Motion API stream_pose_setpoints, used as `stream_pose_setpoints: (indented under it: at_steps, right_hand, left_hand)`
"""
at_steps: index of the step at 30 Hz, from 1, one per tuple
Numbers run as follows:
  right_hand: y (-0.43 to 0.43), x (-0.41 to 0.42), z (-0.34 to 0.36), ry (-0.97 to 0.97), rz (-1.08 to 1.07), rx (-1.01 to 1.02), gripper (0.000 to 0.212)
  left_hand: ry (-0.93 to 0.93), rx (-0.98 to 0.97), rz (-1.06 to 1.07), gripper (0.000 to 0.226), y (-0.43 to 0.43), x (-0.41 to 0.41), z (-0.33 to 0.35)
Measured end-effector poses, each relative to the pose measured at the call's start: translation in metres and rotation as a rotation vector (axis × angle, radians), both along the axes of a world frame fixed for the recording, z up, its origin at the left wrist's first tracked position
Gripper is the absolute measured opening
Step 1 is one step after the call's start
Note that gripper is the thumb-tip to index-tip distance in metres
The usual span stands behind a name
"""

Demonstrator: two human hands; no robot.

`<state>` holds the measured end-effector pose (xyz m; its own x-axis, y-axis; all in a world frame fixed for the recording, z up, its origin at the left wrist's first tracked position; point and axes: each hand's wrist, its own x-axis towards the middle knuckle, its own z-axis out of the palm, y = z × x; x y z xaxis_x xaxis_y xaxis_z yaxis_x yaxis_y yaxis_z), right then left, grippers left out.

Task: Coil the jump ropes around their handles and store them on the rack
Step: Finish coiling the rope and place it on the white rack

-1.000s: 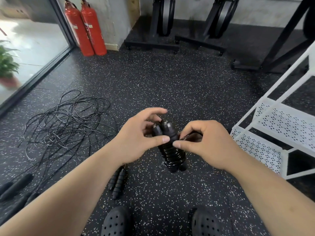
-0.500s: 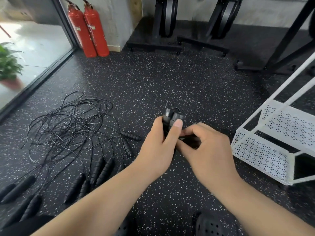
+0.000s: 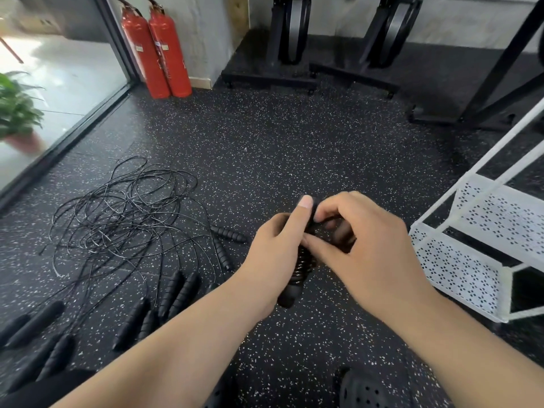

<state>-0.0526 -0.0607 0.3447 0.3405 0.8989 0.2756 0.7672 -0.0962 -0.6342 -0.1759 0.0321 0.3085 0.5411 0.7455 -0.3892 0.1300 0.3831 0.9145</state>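
Over on the left, a tangle of loose ropes [image 3: 123, 219] is spread on the floor, with spare handles [image 3: 179, 293] lying nearer the feet, so plenty is left to do. In the middle, the wrapped jump rope [image 3: 303, 266] is clasped round its paired handles by the left grip [image 3: 273, 260], thumb laid up along the top. The right grip [image 3: 362, 254] is curled against the top of the bundle, apparently pinching the cord's tail, tho the tail itself is hidden. The last turn should probably be pulled snug and tucked under a neighbouring turn before anything is let go, otherwise the coil gets sprung. The white rack [image 3: 471, 260] is just to the right.
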Motion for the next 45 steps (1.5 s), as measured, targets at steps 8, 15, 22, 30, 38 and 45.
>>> stream_pose_setpoints:
  at_steps: [8, 15, 22, 30, 38, 45]
  right_hand:
    - [0.001, 0.001, 0.003, 0.441, 0.008, 0.055, 0.017]
    - [0.014, -0.005, -0.003, 1.159, -0.164, 0.075, 0.021]
    - [0.014, -0.005, -0.004, 1.138, -0.284, 0.146, 0.017]
    - [0.01, -0.012, -0.004, 0.992, -0.306, 0.196, 0.017]
    - [0.007, -0.02, 0.0, 0.981, -0.319, 0.227, 0.016]
    - [0.004, -0.02, 0.001, 0.885, -0.289, 0.279, 0.019]
  left_hand:
    - [-0.071, -0.123, 0.035, 0.067, 0.006, -0.005, 0.013]
    - [-0.243, -0.144, -0.096, 0.075, 0.006, -0.006, 0.01]
    - [-0.297, -0.041, -0.159, 0.063, 0.002, -0.008, 0.011]
    - [-0.193, 0.165, -0.118, 0.039, 0.004, -0.008, 0.002]
    - [-0.124, 0.402, -0.087, 0.044, -0.002, -0.005, 0.001]
    - [-0.122, 0.458, -0.043, 0.045, -0.003, -0.006, -0.004]
